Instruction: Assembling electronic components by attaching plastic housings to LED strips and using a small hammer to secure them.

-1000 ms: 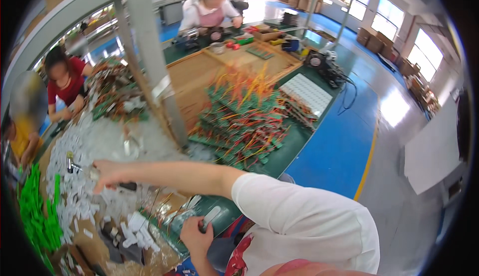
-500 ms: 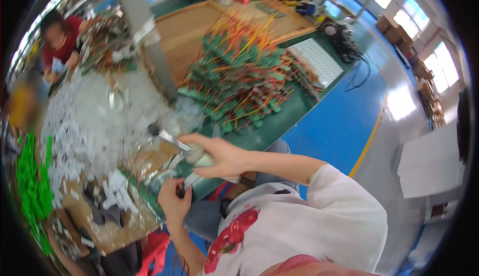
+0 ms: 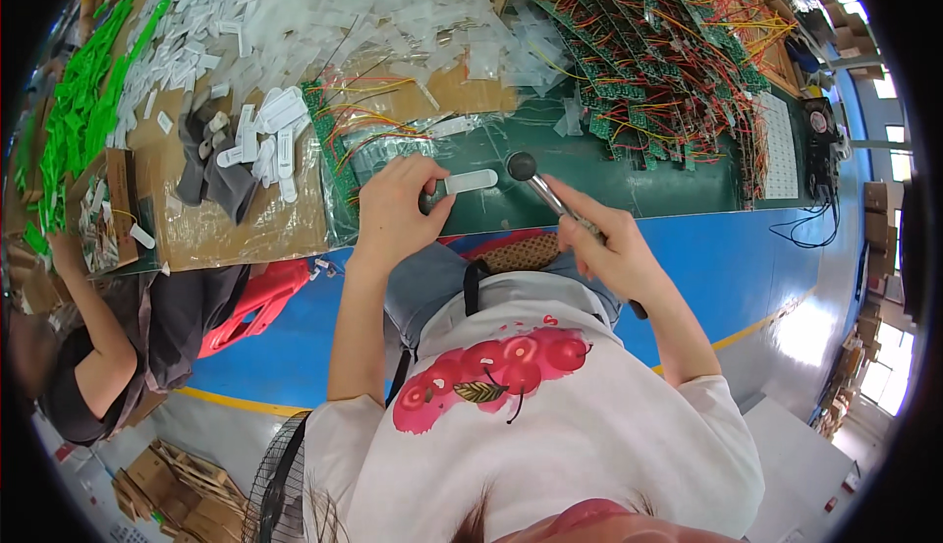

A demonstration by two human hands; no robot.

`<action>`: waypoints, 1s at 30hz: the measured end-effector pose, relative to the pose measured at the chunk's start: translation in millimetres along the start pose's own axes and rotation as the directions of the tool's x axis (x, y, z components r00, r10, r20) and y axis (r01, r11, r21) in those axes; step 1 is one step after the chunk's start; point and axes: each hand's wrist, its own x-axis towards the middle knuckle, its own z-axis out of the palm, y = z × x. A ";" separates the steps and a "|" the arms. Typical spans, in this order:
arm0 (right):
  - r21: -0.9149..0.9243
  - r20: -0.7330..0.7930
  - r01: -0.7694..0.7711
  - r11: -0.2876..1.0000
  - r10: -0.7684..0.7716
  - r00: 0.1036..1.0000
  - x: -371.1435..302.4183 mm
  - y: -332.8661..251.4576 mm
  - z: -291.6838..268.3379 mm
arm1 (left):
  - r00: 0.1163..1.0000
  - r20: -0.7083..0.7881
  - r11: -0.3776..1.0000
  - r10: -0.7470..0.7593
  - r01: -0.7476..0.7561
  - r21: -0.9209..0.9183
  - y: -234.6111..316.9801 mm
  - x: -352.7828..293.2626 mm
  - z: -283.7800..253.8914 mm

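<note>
The left hand is closed around a narrow white plastic strip, pinning it flat on the green table at its near edge. The right hand grips the handle of a small metal hammer, whose dark round head hangs just right of the strip's free end. On the table beyond the hammer lies a heap of green circuit boards with orange wires; a pile of loose white strips lies left of the held strip.
</note>
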 end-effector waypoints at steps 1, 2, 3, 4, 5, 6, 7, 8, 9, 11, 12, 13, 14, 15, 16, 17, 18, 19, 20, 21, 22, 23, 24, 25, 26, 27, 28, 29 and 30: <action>-0.005 0.001 0.000 1.000 0.000 1.000 1.5 -0.5 3.7 | 1.000 -0.001 1.000 0.005 -0.005 -0.003 1.3 0.1 0.0; 0.018 0.040 -0.017 1.000 0.016 0.999 3.7 0.6 7.5 | 1.000 -0.001 1.000 0.010 -0.010 -0.007 1.9 0.0 -0.3; 0.040 0.079 -0.036 0.999 0.033 0.996 6.3 2.9 11.8 | 1.000 -0.003 1.000 0.009 -0.009 -0.010 2.1 -0.1 -1.0; 0.086 0.074 -0.015 0.996 0.009 0.997 11.2 7.7 16.3 | 1.000 -0.002 1.000 0.013 -0.013 -0.001 2.4 0.2 -1.5; 0.082 0.076 -0.016 0.997 0.010 0.997 12.5 7.5 15.9 | 1.000 -0.001 1.000 0.017 -0.017 0.008 2.2 0.4 -1.3; 0.054 0.072 -0.032 0.998 0.028 0.997 13.4 7.4 15.4 | 1.000 -0.003 1.000 0.014 -0.014 0.004 1.7 0.4 0.0; 0.029 0.070 -0.047 0.998 0.045 0.997 14.7 7.1 15.5 | 1.000 -0.009 1.000 0.026 -0.026 -0.009 1.1 0.5 0.7; 0.027 0.074 -0.049 0.998 0.046 0.996 14.9 4.3 15.2 | 0.999 -0.014 0.999 0.038 -0.038 -0.023 0.4 0.7 1.6; 0.037 0.068 -0.040 0.999 0.037 0.997 14.0 -1.3 14.3 | 0.999 -0.014 0.999 0.034 -0.034 -0.025 0.2 1.6 1.4; 0.047 0.066 -0.032 0.998 0.029 0.997 10.4 -10.0 12.9 | 1.000 0.006 1.000 0.016 -0.016 0.003 1.8 3.4 -0.9; 0.079 0.055 0.017 0.997 -0.022 0.998 7.7 -13.0 12.7 | 1.000 0.005 1.000 0.012 -0.012 0.002 2.2 2.7 -0.5; 0.111 0.045 0.070 0.991 -0.075 0.996 7.8 -14.6 13.7 | 1.000 -0.002 1.000 0.014 -0.014 -0.003 1.3 1.8 -1.0; 0.111 0.043 0.070 0.991 -0.075 0.996 11.7 -6.6 16.2 | 1.000 -0.004 1.000 0.023 -0.023 -0.010 1.4 2.5 -0.8; 0.013 0.062 0.052 0.999 -0.052 0.997 19.2 8.6 20.9 | 1.000 -0.003 1.000 0.025 -0.025 -0.011 1.3 2.5 -1.0; -0.086 0.084 0.035 0.996 -0.028 0.996 24.6 9.1 24.9 | 1.000 -0.003 1.000 0.029 -0.029 -0.003 1.1 1.3 -0.6; -0.053 0.080 -0.006 0.999 0.011 0.997 21.8 5.5 25.1 | 0.999 -0.004 0.999 0.032 -0.032 0.005 0.7 0.1 -0.4; -0.022 0.066 -0.014 1.000 0.016 0.998 22.5 -1.5 22.6 | 1.000 -0.007 1.000 0.028 -0.028 0.005 0.4 -0.4 0.2; 0.010 0.053 -0.021 1.000 0.020 0.998 23.4 -10.4 20.2 | 0.999 -0.014 0.999 0.044 -0.043 0.015 0.2 -0.1 0.5; 0.063 0.065 -0.025 0.998 0.021 0.998 21.5 -15.5 18.2 | 0.998 -0.022 0.998 0.058 -0.058 0.025 0.1 -0.3 0.5; 0.062 0.071 -0.024 0.998 0.019 0.997 21.2 -19.1 18.9 | 0.998 -0.026 0.998 0.053 -0.052 0.027 -0.1 -1.1 0.2; 0.040 0.095 -0.008 0.999 0.004 0.995 20.8 -22.2 20.1 | 0.998 -0.026 0.998 0.054 -0.054 0.021 0.3 -1.1 0.6; 0.019 0.120 0.008 1.000 -0.011 0.993 21.0 -23.9 22.1 | 0.998 -0.026 0.998 0.054 -0.054 0.014 0.6 -1.6 0.8; 0.019 0.122 0.008 1.000 -0.010 0.992 22.7 -23.8 25.9 | 0.998 -0.027 0.999 0.052 -0.052 0.014 1.1 -2.5 0.6; 0.011 0.136 0.006 1.000 -0.007 0.991 25.8 -22.9 30.1 | 0.999 -0.017 0.999 0.034 -0.034 0.013 1.9 -2.2 -0.2; 0.003 0.150 0.004 1.000 -0.004 0.989 27.8 -21.5 32.5 | 1.000 -0.007 1.000 0.016 -0.016 0.012 2.6 -2.0 -0.8; 0.003 0.151 0.003 1.000 -0.004 0.989 27.4 -20.4 33.3 | 1.000 -0.007 1.000 0.015 -0.015 0.012 3.3 -1.8 -1.2; 0.001 0.123 0.077 0.997 -0.076 0.989 25.5 -19.4 35.5 | 1.000 0.006 1.000 0.005 -0.005 0.012 3.9 -2.7 -2.2; -0.004 0.095 0.149 0.989 -0.148 0.984 24.7 -17.9 37.5 | 1.000 0.020 1.000 -0.005 0.005 0.013 4.0 -3.7 -3.1; -0.001 0.097 0.149 0.989 -0.148 0.984 27.3 -12.3 40.6 | 1.000 0.022 1.000 -0.007 0.007 0.015 2.4 -5.2 -3.0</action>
